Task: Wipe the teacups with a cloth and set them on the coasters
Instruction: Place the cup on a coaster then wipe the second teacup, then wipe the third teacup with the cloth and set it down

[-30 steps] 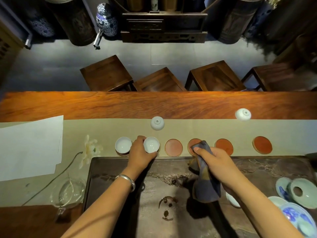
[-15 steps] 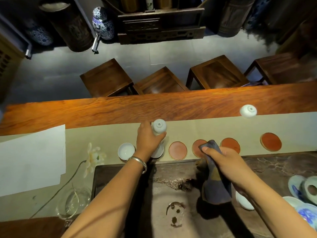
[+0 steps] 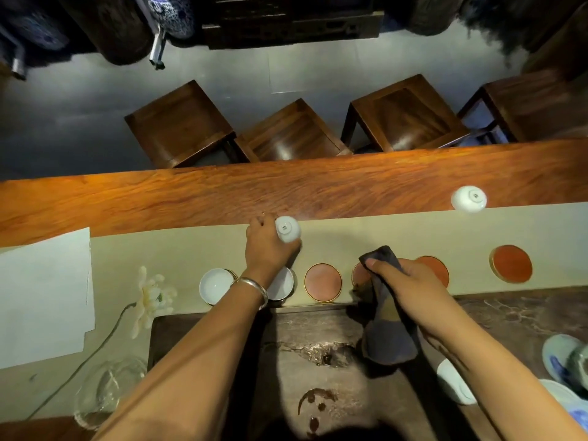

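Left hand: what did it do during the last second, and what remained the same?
The left hand let go of the upright white teacup on the second coaster, reached away and gripped the upside-down white teacup. The right hand holds the dark blue cloth as before.

Left forearm (image 3: 203, 345) hides part of second teacup (image 3: 281, 283); cloth (image 3: 386, 319) covers fourth coaster (image 3: 361, 273).

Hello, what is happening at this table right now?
A person is preparing teacups. The left hand grips an upside-down cup on the runner, and the right hand holds a dark cloth above the coasters. Two cups already sit on coasters at the left. One coaster beside them is free, and another upside-down cup waits farther right.
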